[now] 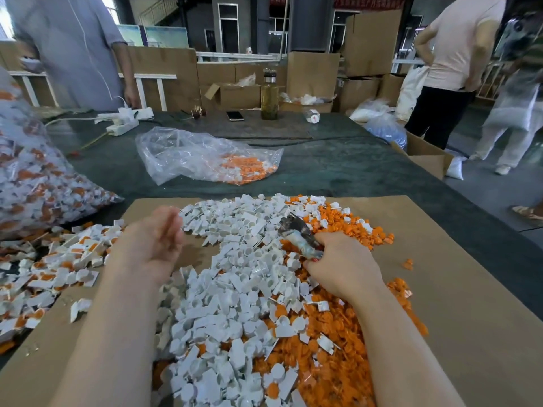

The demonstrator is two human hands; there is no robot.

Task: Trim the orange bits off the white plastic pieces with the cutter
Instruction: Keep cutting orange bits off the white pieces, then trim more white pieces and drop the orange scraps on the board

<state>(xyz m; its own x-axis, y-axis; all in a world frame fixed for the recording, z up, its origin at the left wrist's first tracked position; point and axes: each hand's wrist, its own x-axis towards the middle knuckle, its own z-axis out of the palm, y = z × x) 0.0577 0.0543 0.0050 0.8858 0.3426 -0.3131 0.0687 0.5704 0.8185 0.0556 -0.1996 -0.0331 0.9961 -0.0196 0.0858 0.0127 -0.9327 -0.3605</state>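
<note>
A large heap of white plastic pieces (pixel 235 289) covers the middle of a brown cardboard sheet (pixel 455 289). Loose orange bits (pixel 338 356) pile up along its right side. White pieces with orange parts still on them (pixel 58 265) lie at the left. My right hand (pixel 340 262) grips the taped handles of the cutter (pixel 299 233), whose dark jaws point up and left over the heap. My left hand (pixel 155 239) hovers blurred above the heap's left edge, fingers relaxed, with nothing visible in it.
A full clear bag of white and orange pieces (pixel 35 177) sits at the left. A half-empty bag (pixel 205 157) lies on the dark table beyond. A bottle (pixel 269 95), phone (pixel 235 115) and power strip (pixel 122 124) stand farther back. People stand behind, near cardboard boxes (pixel 426 157).
</note>
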